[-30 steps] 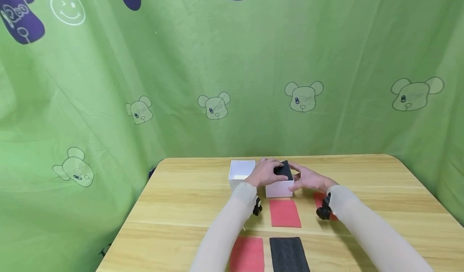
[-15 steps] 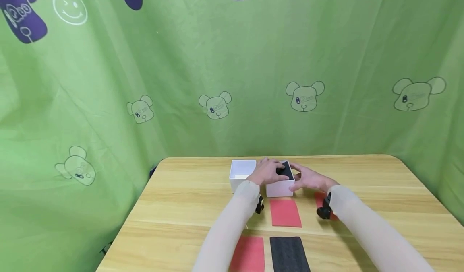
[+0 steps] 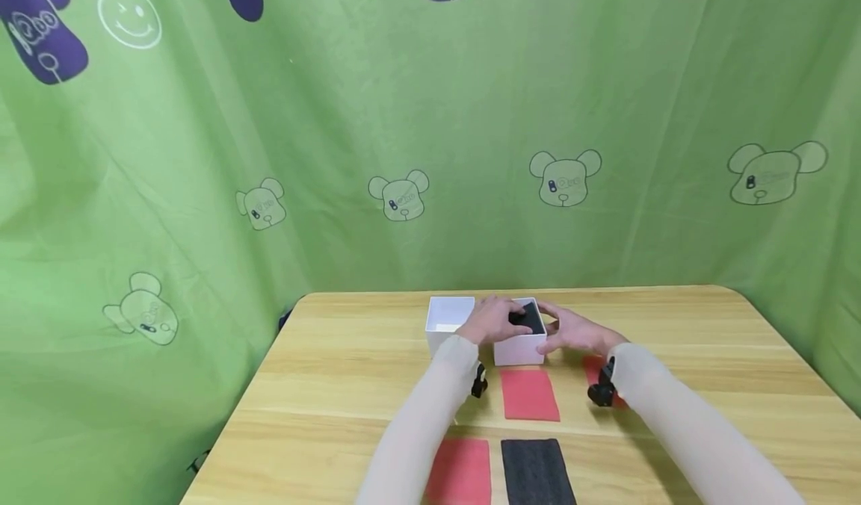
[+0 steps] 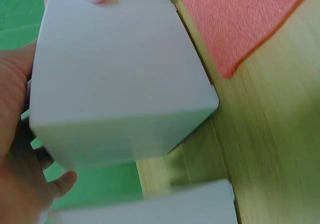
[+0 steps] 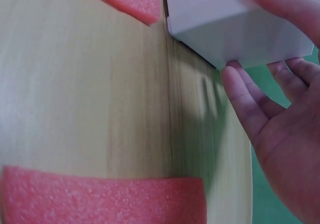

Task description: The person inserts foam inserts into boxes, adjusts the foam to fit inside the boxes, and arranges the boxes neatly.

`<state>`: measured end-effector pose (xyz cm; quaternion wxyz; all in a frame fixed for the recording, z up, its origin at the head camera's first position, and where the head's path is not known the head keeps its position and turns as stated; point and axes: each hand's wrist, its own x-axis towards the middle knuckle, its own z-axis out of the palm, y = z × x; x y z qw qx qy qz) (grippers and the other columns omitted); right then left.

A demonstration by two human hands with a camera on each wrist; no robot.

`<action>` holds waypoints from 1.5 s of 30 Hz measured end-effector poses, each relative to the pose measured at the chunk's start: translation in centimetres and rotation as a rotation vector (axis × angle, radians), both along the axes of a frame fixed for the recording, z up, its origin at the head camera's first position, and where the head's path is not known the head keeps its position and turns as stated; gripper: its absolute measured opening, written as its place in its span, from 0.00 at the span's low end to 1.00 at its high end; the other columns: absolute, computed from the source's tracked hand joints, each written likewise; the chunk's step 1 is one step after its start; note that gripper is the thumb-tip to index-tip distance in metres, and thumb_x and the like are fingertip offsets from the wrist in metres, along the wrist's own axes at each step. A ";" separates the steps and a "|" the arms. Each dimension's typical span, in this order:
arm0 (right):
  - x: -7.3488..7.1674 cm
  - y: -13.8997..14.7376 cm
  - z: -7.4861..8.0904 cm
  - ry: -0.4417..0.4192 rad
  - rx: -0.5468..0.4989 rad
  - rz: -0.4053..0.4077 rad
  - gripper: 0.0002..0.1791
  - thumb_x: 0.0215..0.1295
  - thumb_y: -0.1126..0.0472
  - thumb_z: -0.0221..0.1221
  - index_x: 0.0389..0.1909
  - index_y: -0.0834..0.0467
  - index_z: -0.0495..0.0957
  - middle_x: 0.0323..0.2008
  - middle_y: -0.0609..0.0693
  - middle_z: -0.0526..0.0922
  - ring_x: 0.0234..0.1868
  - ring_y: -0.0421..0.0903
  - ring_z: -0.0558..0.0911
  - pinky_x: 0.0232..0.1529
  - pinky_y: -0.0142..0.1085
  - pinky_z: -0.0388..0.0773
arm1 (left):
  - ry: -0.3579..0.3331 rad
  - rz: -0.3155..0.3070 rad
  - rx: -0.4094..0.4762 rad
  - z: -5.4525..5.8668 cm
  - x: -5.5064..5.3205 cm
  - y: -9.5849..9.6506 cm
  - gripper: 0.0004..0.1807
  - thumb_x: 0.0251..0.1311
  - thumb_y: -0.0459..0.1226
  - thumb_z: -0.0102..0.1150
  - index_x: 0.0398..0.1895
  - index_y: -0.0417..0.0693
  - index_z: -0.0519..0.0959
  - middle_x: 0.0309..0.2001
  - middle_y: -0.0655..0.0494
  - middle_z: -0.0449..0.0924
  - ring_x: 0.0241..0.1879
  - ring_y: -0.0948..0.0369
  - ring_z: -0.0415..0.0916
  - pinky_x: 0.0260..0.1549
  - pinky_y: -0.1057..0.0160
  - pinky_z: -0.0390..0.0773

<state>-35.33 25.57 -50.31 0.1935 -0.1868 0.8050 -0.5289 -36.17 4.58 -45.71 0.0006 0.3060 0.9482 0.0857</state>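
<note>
My left hand [image 3: 491, 320] reaches over the right-hand white box [image 3: 519, 351], thumb and fingers spread on a black foam sheet [image 3: 533, 318] inside it. Some of the left fingertips are hidden. In the left wrist view that hand [image 4: 15, 114] lies beside the box's white wall [image 4: 120, 59]. My right hand [image 3: 573, 332] grips the same box from the right. The right wrist view shows its thumb [image 5: 287, 2] on one face and its fingers [image 5: 250, 99] against the side. A second open-topped white box [image 3: 449, 313] stands just left.
A red foam sheet [image 3: 530, 395] lies in front of the boxes. Another red sheet [image 3: 460, 475] and a black sheet [image 3: 538, 471] lie nearer the front. One more red sheet [image 3: 593, 368] is partly under the right wrist. A green curtain [image 3: 471, 116] hangs behind the table.
The black foam sheet has sunk a little lower inside the right-hand box, and the left hand has gone slightly down with it. The right hand keeps its grip on the box.
</note>
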 end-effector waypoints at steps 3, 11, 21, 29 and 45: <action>0.1 0.0 -0.1 -0.015 -0.018 -0.003 0.60 0.48 0.64 0.71 0.74 0.60 0.38 0.70 0.66 0.50 0.58 0.61 0.70 0.62 0.60 0.56 | -0.010 -0.019 0.022 0.2 -0.1 -0.8 0.26 0.56 0.56 0.60 0.57 0.59 0.78 0.53 0.66 0.77 0.50 0.67 0.72 0.52 0.65 0.68; 0.2 0.1 0.0 -0.017 -0.021 -0.011 0.61 0.47 0.65 0.71 0.74 0.62 0.37 0.70 0.67 0.48 0.59 0.62 0.69 0.61 0.61 0.57 | 0.017 -0.012 -0.023 1.0 -0.2 -2.1 0.25 0.52 0.56 0.64 0.52 0.60 0.80 0.50 0.68 0.78 0.49 0.69 0.72 0.59 0.59 0.62; 0.3 -0.2 0.0 -0.002 0.009 -0.015 0.61 0.48 0.63 0.71 0.74 0.61 0.38 0.71 0.66 0.46 0.60 0.64 0.68 0.62 0.62 0.54 | 0.018 -0.046 -0.078 0.8 -0.1 -1.5 0.25 0.54 0.55 0.63 0.54 0.58 0.79 0.47 0.65 0.80 0.43 0.68 0.74 0.50 0.64 0.69; 0.1 -0.2 0.2 0.000 -0.023 0.003 0.60 0.48 0.65 0.71 0.75 0.58 0.39 0.67 0.68 0.57 0.57 0.60 0.72 0.61 0.62 0.56 | -0.011 -0.127 0.083 -0.3 -0.7 -1.0 0.26 0.59 0.51 0.61 0.59 0.53 0.76 0.55 0.61 0.77 0.50 0.66 0.73 0.49 0.72 0.69; 0.1 -0.1 0.2 0.021 0.009 -0.004 0.58 0.49 0.63 0.70 0.75 0.58 0.40 0.70 0.66 0.51 0.58 0.61 0.70 0.61 0.63 0.53 | -0.110 -0.087 0.064 0.0 -0.8 -0.6 0.25 0.60 0.52 0.59 0.60 0.58 0.75 0.58 0.64 0.74 0.55 0.65 0.70 0.55 0.64 0.65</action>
